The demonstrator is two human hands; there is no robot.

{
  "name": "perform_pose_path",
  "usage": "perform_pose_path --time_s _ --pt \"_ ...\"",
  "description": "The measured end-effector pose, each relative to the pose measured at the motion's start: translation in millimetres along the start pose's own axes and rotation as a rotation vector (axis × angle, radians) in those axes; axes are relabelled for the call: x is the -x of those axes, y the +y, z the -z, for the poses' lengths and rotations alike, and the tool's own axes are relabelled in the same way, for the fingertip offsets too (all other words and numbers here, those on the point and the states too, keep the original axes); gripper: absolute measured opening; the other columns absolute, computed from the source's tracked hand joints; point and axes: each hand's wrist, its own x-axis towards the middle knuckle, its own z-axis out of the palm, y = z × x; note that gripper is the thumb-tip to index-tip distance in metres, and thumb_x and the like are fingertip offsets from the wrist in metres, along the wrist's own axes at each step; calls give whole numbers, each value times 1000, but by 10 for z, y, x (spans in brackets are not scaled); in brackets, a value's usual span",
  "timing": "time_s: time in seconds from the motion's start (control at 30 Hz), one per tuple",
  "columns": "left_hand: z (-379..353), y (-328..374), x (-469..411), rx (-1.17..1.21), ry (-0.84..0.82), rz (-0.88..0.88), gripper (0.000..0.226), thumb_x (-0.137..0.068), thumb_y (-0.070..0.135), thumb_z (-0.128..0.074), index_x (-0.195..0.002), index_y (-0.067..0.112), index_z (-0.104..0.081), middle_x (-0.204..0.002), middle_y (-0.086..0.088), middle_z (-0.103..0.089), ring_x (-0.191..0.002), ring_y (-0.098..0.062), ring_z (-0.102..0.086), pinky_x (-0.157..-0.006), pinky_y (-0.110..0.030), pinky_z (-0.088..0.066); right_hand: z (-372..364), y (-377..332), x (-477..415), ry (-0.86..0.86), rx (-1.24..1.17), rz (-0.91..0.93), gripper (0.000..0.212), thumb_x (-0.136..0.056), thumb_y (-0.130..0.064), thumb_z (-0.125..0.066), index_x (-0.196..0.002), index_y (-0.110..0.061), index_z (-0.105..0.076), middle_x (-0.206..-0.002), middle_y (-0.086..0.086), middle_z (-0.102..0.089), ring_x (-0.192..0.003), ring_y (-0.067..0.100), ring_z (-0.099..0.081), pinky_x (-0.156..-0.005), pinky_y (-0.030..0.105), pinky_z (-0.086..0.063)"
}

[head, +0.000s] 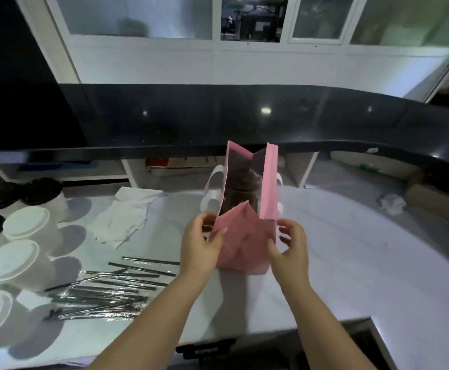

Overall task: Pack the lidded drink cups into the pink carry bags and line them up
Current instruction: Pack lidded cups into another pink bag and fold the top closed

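Pink bag (244, 236) stands upright on the counter (351, 263), mouth open. Left hand (202, 244) pinches its near-left wall. Right hand (290, 244) curls at the right wall; its grasp cannot be confirmed. Lidded cups (26, 225) wait at 9 o'clock. Advise spreading both walls evenly, base flat.

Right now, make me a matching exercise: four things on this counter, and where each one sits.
1 pink bag
2 straws
3 black-lidded cups
4 crumpled paper

A far right of the counter
B between the left hand and right hand
C far left, at the back
D lying flat, left of the pink bag

Pairs: 1-B, 2-D, 3-C, 4-A
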Motion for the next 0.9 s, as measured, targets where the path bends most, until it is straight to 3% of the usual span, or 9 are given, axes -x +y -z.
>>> perform_pose_path --time_s 0.13,0.27,0.37,0.47,0.53,0.6,0.67,0.77,0.9 --pt "-75 -27 212 50 -138 -32 32 -81 11 -74 -83 39 -58 -81 16 -67 -77 3 -62 -75 -22 -50 194 21 -122 94 -48 -111 28 -86 -6 -68 -85 -33 -62 -89 -7 -67 -74 -1 -61 -68 13 -47" --pt "-244 89 438 35 -521 -99 38 -75 28 -82 -104 42 -61 -101 20 -66 -91 6 -60 -79 -9 -46 355 66 -247 296 -164 -274 26 -89 -11 -65 -106 -28 -58 -108 -6 -64 -101 10 -60 -84 27 -50" --pt "-161 83 268 119 -276 -34 26 -79 27 -78 -99 36 -65 -98 17 -68 -87 -1 -62 -74 -11 -48 406 53 -183 386 -240 -302 45 -90 -23 -66 -130 -28 -44 -131 -5 -49 -117 13 -49 -84 19 -44" --pt "-9 192 -195 162 -15 -16 14 -90 20 -65 -103 26 -61 -101 12 -63 -92 -10 -60 -70 -6 -43 406 55 6 345 -360 -177 31 -87 -36 -61 -116 -31 -50 -115 -3 -55 -109 21 -55 -88 32 -49" --pt "-2 217 -613 128 61 39 24 -95 19 -58 -117 24 -55 -117 5 -60 -108 -13 -56 -82 -10 -42 394 102 145 198 -342 -107 31 -80 -43 -59 -107 -27 -54 -107 -3 -59 -102 22 -58 -88 38 -50" --pt "-56 229 -950 43 -1 117 39 -98 15 -52 -134 27 -46 -138 3 -50 -124 -15 -48 -98 -26 -41 351 124 266 40 -273 -88 39 -74 -43 -63 -107 -25 -54 -107 -7 -61 -100 12 -60 -87 30 -50" --pt "-158 195 -1123 -24 -185 125 44 -100 14 -47 -140 30 -41 -144 4 -45 -129 -15 -45 -99 -32 -41 274 158 365 -63 -161 -84 41 -75 -34 -73 -110 -30 -53 -111 -12 -59 -103 5 -59 -86 20 -49" --pt "-257 178 -1164 -30 -342 140 33 -98 21 -50 -131 24 -51 -127 5 -57 -113 -13 -53 -87 -28 -43 209 214 411 -30 -55 -110 44 -83 -14 -73 -109 -42 -51 -113 -16 -57 -105 1 -57 -85 16 -47" --pt "-143 87 -1017 -80 -199 49 10 -94 18 -60 -104 21 -60 -99 6 -63 -90 -8 -59 -82 -25 -49 274 205 278 100 -164 -232 25 -91 -10 -63 -106 -30 -60 -108 -9 -64 -97 -1 -62 -78 13 -51"
